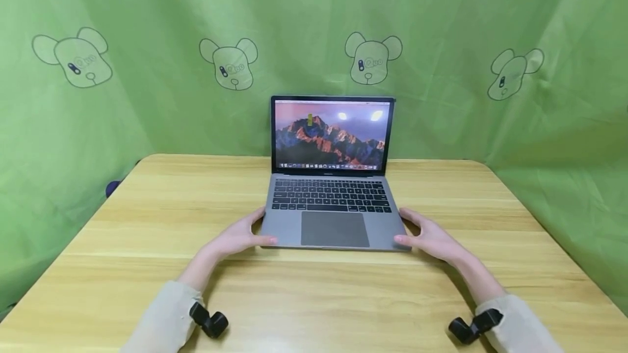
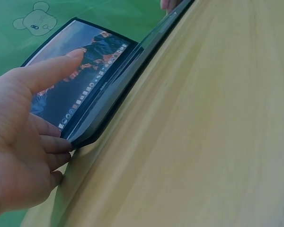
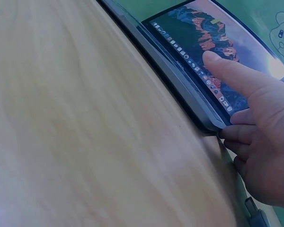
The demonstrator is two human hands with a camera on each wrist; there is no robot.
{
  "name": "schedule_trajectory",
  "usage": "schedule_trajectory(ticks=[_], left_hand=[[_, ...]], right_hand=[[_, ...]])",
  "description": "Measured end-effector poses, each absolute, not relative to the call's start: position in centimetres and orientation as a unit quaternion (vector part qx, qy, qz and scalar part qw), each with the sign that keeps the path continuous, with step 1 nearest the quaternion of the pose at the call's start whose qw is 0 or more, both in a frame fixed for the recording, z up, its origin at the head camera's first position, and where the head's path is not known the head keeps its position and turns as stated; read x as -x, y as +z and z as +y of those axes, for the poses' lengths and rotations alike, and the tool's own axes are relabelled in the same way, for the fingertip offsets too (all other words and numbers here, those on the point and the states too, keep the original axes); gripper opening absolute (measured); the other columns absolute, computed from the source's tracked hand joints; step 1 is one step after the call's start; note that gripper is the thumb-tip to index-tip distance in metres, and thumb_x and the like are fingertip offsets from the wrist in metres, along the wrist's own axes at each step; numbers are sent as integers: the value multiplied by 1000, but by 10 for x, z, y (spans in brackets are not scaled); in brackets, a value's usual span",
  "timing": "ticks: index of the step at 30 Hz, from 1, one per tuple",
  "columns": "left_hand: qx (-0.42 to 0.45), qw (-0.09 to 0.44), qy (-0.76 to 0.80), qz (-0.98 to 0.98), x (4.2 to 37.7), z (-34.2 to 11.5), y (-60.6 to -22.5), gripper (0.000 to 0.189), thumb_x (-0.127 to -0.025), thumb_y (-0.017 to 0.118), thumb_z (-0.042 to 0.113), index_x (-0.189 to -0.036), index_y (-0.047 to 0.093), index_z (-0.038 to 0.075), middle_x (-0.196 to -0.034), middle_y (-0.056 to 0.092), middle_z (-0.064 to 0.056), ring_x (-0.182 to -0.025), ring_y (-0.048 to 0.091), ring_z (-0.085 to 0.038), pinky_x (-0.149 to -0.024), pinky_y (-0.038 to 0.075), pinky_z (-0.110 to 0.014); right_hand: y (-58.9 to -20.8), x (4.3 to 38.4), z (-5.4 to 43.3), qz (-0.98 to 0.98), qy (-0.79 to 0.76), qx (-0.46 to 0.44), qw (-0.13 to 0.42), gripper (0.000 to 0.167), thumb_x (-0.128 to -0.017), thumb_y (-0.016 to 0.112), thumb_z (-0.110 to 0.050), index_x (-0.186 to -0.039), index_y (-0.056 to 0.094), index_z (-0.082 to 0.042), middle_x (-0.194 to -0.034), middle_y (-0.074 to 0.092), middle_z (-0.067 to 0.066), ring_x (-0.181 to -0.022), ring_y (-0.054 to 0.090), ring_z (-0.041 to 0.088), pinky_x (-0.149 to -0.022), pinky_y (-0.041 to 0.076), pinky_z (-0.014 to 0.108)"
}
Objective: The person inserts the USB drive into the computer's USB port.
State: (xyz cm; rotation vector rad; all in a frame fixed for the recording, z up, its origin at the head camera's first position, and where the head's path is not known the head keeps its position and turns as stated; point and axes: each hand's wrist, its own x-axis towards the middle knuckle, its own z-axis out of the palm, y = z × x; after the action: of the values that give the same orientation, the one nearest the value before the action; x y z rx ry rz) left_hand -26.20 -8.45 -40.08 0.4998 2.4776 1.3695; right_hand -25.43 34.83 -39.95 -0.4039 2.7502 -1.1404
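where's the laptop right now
In the head view, the laptop is centred toward the far side of the wooden table, between the left hand and right hand, with the green curtain behind it.

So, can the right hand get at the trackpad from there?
Looks like yes: the right hand is at the near right corner of the laptop, and only bare palm rest lies between it and the uncovered trackpad.

green curtain (image 1: pixel 314 10), printed bear heads (image 1: pixel 233 64), wooden table (image 1: pixel 324 298)
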Motion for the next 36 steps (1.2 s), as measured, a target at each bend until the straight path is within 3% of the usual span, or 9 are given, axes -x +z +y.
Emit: schedule_trajectory(ticks=[36], left_hand=[[-188, 138, 466, 854, 264, -90, -402, 97, -78, 74, 33, -143, 16, -10, -148, 19, -25, -136, 16, -38, -110, 14, -50]], right_hand=[[-404, 255, 354, 912, -378, 150, 54, 85, -82, 69, -36, -141, 26, 9, -144, 28, 26, -133, 22, 43, -106, 17, 58]])
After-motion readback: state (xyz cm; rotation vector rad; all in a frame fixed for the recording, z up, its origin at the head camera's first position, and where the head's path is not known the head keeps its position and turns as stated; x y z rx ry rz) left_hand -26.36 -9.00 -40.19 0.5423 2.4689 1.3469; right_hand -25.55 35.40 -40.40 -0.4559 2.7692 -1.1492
